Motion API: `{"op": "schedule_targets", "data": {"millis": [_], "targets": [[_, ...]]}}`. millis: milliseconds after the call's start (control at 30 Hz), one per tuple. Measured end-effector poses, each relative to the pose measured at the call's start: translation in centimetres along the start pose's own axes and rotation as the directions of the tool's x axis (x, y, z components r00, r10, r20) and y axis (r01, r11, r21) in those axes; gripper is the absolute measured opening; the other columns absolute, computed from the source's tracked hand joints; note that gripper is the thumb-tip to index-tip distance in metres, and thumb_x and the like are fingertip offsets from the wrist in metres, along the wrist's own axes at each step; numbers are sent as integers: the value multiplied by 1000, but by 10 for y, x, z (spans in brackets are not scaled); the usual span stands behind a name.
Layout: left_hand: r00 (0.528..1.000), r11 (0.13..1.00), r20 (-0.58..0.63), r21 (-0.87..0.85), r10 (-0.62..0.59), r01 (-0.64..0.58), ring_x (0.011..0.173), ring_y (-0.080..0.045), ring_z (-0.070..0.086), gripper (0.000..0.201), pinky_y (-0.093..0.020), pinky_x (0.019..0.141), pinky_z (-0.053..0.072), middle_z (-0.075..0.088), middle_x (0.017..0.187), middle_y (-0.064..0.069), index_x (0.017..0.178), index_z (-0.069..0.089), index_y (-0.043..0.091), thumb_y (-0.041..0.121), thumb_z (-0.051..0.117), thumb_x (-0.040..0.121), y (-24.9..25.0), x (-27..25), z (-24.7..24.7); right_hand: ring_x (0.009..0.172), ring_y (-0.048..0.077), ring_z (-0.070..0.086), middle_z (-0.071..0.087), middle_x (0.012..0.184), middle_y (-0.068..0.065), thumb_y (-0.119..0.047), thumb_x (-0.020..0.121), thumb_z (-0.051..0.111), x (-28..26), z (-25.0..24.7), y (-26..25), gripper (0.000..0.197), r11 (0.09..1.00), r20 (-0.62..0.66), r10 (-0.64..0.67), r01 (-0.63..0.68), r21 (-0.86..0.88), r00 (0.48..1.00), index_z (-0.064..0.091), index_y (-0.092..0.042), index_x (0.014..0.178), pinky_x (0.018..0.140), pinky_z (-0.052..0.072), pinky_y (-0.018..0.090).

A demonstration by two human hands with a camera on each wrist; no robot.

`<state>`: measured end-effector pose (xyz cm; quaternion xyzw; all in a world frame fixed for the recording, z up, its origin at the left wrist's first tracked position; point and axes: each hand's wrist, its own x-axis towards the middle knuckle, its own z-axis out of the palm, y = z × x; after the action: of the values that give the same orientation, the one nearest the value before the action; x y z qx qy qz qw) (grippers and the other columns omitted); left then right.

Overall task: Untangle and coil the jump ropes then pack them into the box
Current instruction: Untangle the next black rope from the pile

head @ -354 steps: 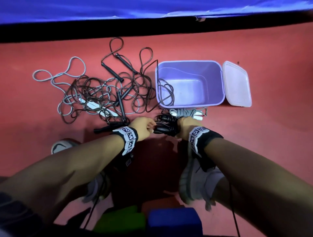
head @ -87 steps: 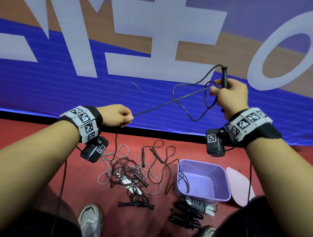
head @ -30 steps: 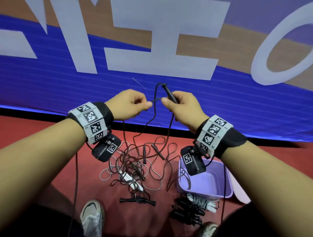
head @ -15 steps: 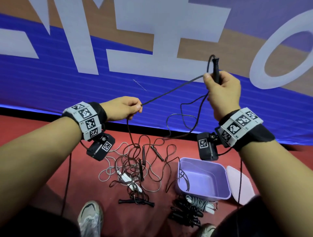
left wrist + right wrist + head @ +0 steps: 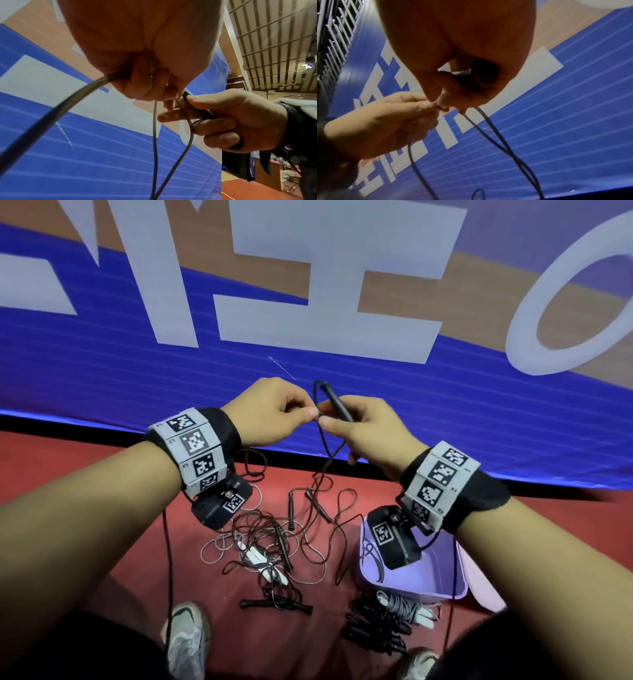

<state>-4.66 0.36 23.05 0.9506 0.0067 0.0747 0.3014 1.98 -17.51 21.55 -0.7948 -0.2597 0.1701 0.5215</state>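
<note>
While we stand over the floor (image 5: 102, 474), our shoe (image 5: 186, 638) shows at the bottom of the head view, with a second shoe (image 5: 416, 662) to its right. Just ahead of that one lie coiled black ropes (image 5: 375, 630) and a grey coiled rope (image 5: 404, 607), both against the near wall of the box (image 5: 445, 583). We see the lid (image 5: 486, 594) on the floor beside the box, on its right. Left of the box lies the tangle (image 5: 274, 542) of black and grey ropes, one loop of it draped over the box rim.

Higher up, we hold our hands together. Our right hand (image 5: 370, 433) is curled around a black handle (image 5: 337, 404), which tilts up and left out of the fist. Our left hand (image 5: 270, 412) pinches the cord (image 5: 325, 446) between thumb and forefinger, right against the right thumb tip. From that pinch the cord hangs down in two strands that cross, and it runs on to the tangle below.

Behind our hands stands a blue banner (image 5: 102, 371) with large white letters.
</note>
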Motion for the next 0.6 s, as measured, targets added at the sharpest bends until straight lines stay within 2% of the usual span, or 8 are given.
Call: {"op": "schedule_targets", "data": {"millis": [100, 200, 267, 300, 367, 400, 500, 600], "targets": [[1000, 1000, 9, -28, 14, -13, 45, -2, 46, 20, -26, 54, 40, 61, 64, 0, 86, 70, 22, 33, 58, 97, 3, 1, 0, 45, 10, 47, 68, 73, 4, -18, 93, 67, 0, 6, -4, 11, 1000, -25, -6, 6, -24, 1000, 71, -8, 96, 39, 42, 23], [994, 996, 107, -85, -31, 40, 46, -3, 48, 21, -21, 53, 43, 62, 65, 3, 86, 63, 19, 34, 56, 98, -5, -1, -1, 46, 14, 45, 66, 67, 7, -16, 92, 66, 4, -1, -6, 13, 999, -110, -27, 22, -47, 994, 71, -8, 83, 42, 41, 24], [982, 993, 185, -96, -50, 69, 55, -11, 52, 22, -30, 63, 49, 59, 66, 3, 84, 61, 18, 31, 53, 100, -16, -1, -1, 51, 15, 47, 67, 68, 14, -16, 90, 68, 7, -9, -6, 15, 996, -195, -61, 48, -73, 979, 69, -10, 77, 48, 42, 29], [978, 992, 204, -100, -51, 73, 61, -17, 55, 21, -37, 70, 52, 60, 69, 2, 84, 60, 19, 29, 53, 101, -22, -1, -2, 49, 12, 46, 67, 67, 12, -17, 90, 68, 8, -15, -7, 16, 996, -240, -72, 57, -71, 968, 68, -11, 75, 49, 40, 28], [973, 990, 222, -112, -63, 90, 70, -34, 59, 20, -49, 80, 52, 63, 74, 0, 84, 59, 20, 26, 52, 102, -34, -1, -3, 42, 4, 41, 62, 59, -3, -17, 91, 67, 11, -29, -9, 18, 997, -342, -77, 69, -37, 936, 66, -18, 73, 44, 35, 22], [969, 987, 234, -117, -80, 110, 71, -34, 59, 19, -51, 82, 52, 64, 75, -2, 84, 58, 19, 23, 51, 102, -38, -2, -4, 40, 2, 39, 59, 55, -9, -17, 91, 67, 12, -39, -11, 21, 997, -407, -79, 75, -26, 910, 64, -21, 70, 41, 32, 21], [957, 975, 260, -141, -129, 170, 73, -22, 62, 20, -49, 85, 51, 64, 77, -7, 85, 57, 13, 19, 49, 103, -53, -2, -6, 43, 5, 40, 60, 59, -7, -18, 90, 66, 13, -68, -14, 25, 993, -560, -83, 113, 19, 824, 62, -23, 65, 42, 32, 22], [968, 983, 201, -74, -153, 170, 61, -10, 55, 21, -33, 72, 50, 61, 70, 1, 82, 57, 18, 21, 50, 102, -59, -1, -8, 45, 9, 42, 62, 66, 1, -14, 90, 65, 14, -79, -5, 21, 996, -565, -67, 88, 11, 822, 64, -21, 69, 41, 35, 23]]}}
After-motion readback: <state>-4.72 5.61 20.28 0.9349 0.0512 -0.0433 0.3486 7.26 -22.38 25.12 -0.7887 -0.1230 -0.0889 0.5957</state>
